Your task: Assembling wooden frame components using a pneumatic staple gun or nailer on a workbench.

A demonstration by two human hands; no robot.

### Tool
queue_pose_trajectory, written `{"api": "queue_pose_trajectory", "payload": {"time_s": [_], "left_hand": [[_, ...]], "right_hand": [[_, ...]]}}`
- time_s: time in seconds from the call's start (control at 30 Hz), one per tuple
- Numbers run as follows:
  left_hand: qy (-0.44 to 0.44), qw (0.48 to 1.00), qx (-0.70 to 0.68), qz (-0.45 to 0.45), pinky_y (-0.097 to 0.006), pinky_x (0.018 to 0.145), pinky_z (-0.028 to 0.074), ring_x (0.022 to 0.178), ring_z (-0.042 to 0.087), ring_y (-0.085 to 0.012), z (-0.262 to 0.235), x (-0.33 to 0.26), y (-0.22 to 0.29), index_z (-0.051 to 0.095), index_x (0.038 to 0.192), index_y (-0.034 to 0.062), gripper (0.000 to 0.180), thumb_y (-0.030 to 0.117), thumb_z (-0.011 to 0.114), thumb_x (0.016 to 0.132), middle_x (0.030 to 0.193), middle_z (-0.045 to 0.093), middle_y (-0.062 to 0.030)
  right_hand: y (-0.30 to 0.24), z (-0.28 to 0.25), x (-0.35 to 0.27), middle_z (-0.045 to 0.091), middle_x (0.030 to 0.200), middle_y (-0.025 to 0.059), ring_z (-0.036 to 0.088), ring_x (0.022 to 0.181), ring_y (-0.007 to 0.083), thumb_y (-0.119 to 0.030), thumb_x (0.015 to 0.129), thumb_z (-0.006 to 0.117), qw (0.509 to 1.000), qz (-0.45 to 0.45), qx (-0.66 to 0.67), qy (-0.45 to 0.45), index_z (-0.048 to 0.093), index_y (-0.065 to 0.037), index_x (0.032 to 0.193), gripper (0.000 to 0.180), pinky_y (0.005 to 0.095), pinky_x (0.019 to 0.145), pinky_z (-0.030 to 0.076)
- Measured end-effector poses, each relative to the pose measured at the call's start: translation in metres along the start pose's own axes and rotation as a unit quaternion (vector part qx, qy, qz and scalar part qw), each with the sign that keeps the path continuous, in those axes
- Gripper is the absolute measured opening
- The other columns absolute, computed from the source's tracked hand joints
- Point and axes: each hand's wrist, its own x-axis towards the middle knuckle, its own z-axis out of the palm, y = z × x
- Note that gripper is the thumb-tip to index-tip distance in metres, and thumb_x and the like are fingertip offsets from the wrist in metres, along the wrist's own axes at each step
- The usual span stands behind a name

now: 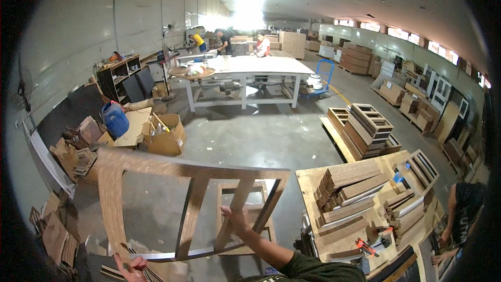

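A large wooden frame (195,198) with inner slats is held up, tilted, in front of me. My right hand (237,220) is closed around one of its inner slats. At the frame's lower left corner, my left hand (130,268) grips the edge, its fingers partly cut off by the picture's lower rim. Behind the held frame, a second wooden frame (267,230) stands low near the floor, partly hidden by the first and by my right arm.
Right, a plywood-topped table (308,183) bears stacked wood strips (344,183) and red-handled pliers (367,247); a co-worker (462,219) works beside it. Stacked frames (365,130) stand beyond. Left are a cardboard box (168,138) and blue drum (115,120). Ahead is a white worktable (261,65).
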Motion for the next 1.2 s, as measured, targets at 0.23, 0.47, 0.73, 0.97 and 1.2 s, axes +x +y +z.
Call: {"api": "queue_pose_trajectory", "payload": {"time_s": [0.23,0.47,0.73,0.97,1.2], "left_hand": [[-0.103,0.918,0.364,-0.116,-0.039,0.107,0.029,0.130,0.034,-0.0350,0.017,-0.022,0.014,0.009,0.141,-0.0067,0.082,0.029,0.061,0.087,0.139,0.031,-0.0285],[-0.198,0.962,0.104,-0.160,-0.036,0.100,0.035,0.117,0.042,-0.0254,0.042,-0.105,-0.086,0.030,0.138,-0.0042,0.071,0.024,0.068,0.084,0.130,0.043,-0.0188],[-0.150,0.960,0.172,-0.161,-0.037,0.090,0.043,0.105,0.051,-0.0245,0.036,-0.127,-0.097,0.036,0.131,-0.0061,0.070,0.026,0.073,0.081,0.121,0.051,-0.0182],[-0.185,0.922,0.215,-0.265,-0.039,0.079,0.048,0.088,0.059,-0.0273,0.023,-0.132,-0.112,0.051,0.112,-0.0054,0.054,0.029,0.075,0.077,0.099,0.062,-0.0184],[-0.198,0.920,0.196,-0.275,-0.039,0.080,0.048,0.090,0.059,-0.0281,0.021,-0.130,-0.137,0.047,0.117,-0.0039,0.064,0.030,0.079,0.072,0.102,0.061,-0.0172]], "right_hand": [[0.018,-0.015,-0.018,0.058,0.072,0.0054,0.059,0.071,0.0164,-0.026,0.076,0.073,0.979,0.144,0.143,0.010,0.058,-0.006,0.083,0.026,0.0300,0.065,0.048],[0.047,-0.020,-0.028,0.057,0.071,0.0076,0.057,0.068,0.0214,-0.025,0.079,0.068,0.947,0.248,0.200,0.046,0.058,-0.007,0.083,0.021,0.0366,0.065,0.047],[0.079,-0.024,-0.028,0.061,0.082,0.0064,0.059,0.073,0.0213,-0.032,0.082,0.064,0.924,0.293,0.233,0.078,0.061,-0.006,0.092,0.028,0.0360,0.066,0.048],[0.099,-0.018,-0.031,0.056,0.081,0.0101,0.055,0.075,0.0264,-0.029,0.081,0.063,0.913,0.312,0.239,0.109,0.058,-0.004,0.088,0.026,0.0442,0.070,0.048],[0.102,-0.016,-0.031,0.055,0.093,0.0142,0.056,0.083,0.0333,-0.024,0.082,0.062,0.919,0.279,0.236,0.146,0.052,-0.005,0.101,0.028,0.0531,0.082,0.045]]}}
